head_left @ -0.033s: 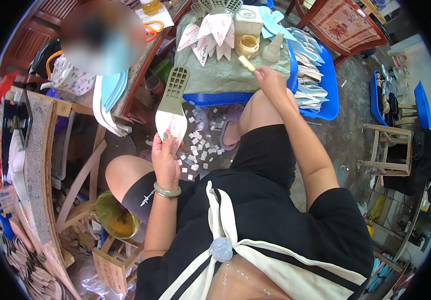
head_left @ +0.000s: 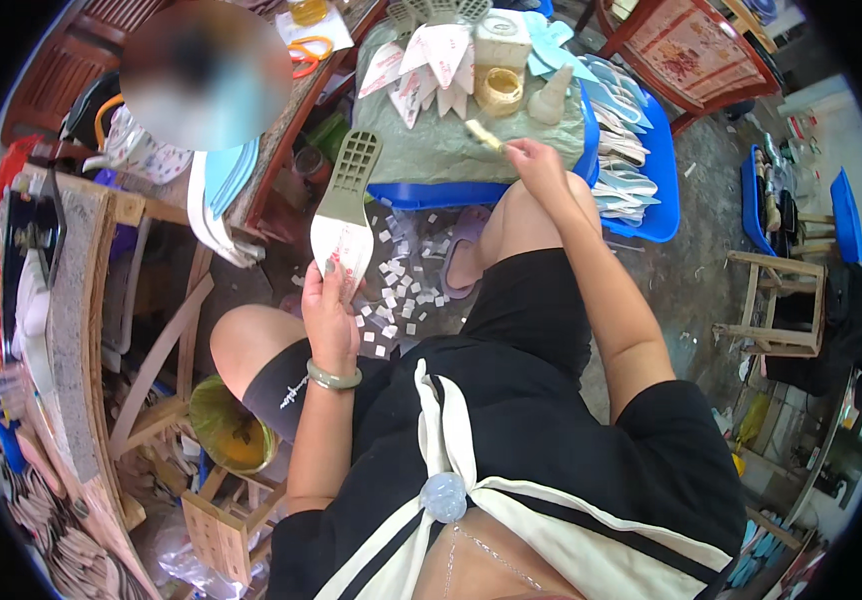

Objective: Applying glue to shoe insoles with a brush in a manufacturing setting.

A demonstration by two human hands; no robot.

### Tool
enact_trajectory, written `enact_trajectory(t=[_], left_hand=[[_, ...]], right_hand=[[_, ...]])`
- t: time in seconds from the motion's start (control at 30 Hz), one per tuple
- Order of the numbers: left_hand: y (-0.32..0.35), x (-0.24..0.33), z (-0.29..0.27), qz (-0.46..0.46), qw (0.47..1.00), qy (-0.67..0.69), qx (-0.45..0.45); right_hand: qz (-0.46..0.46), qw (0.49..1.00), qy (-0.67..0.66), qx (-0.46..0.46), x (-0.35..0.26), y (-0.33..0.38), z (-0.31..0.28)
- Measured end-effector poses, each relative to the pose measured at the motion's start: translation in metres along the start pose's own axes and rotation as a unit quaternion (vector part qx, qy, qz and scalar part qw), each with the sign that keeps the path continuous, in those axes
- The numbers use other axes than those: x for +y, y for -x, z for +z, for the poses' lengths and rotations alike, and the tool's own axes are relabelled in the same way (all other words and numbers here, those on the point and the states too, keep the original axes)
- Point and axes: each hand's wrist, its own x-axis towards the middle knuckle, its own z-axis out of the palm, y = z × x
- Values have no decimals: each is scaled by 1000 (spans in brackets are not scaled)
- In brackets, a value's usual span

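Note:
My left hand is closed on the pointed end of a shoe insole, holding it up over the floor. The insole has a grey-green heel with a grid of holes and a white front with red print. My right hand pinches a small pale brush above the covered blue bin. Beyond the brush stand a yellowish glue pot and a pale cone-shaped bottle. More such insoles lie fanned out with their points toward me on the green cover.
White insoles fill a blue tray at the right. A table at the left holds orange scissors and stacked blue pieces. White scraps litter the floor by my feet. A wooden stool stands at the right, beyond my knee.
My right hand and the brush have shifted slightly left and toward me. The insole in my left hand has tilted a little, its heel swinging right.

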Motion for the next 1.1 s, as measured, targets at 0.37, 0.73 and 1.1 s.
enact_trajectory(t=[0.37,0.73,1.1], left_hand=[[4,19,-42,-24,984,140,106],[29,27,-49,-16,982,156,103],[39,21,-66,12,998,58,18]], right_hand=[[129,847,-457,-240,-158,97,20],[-89,948,-223,-207,-195,82,42],[65,961,-228,-140,-174,61,36]])
